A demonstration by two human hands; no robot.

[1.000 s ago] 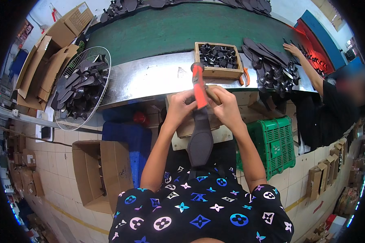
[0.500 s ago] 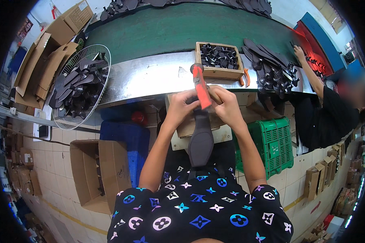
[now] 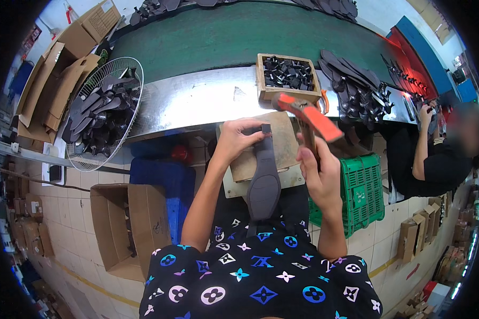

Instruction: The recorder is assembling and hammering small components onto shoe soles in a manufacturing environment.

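A dark grey shoe sole (image 3: 264, 189) lies lengthwise in front of me, its broad end toward my body and its narrow end on a worn wooden block (image 3: 285, 139). At that narrow end, the thumb and fingers of my left hand (image 3: 234, 141) pinch a small black heel piece (image 3: 266, 128). My right hand (image 3: 322, 175) is wrapped round the handle of a hammer (image 3: 319, 121) with a red-coated head. The hammer is raised to the right of the sole, apart from it.
A wooden box (image 3: 295, 96) of small black pieces stands on the metal bench edge, with orange-handled pliers (image 3: 325, 101) beside it. Dark soles (image 3: 356, 87) are piled further right. A wire basket (image 3: 138, 101) of soles is left, a green crate (image 3: 359, 194) right. A co-worker (image 3: 431, 154) sits at right.
My right hand and the hammer have swung right, away from the sole's narrow end. My left hand stays there, and the small black piece now shows. The co-worker's arm has drawn back.
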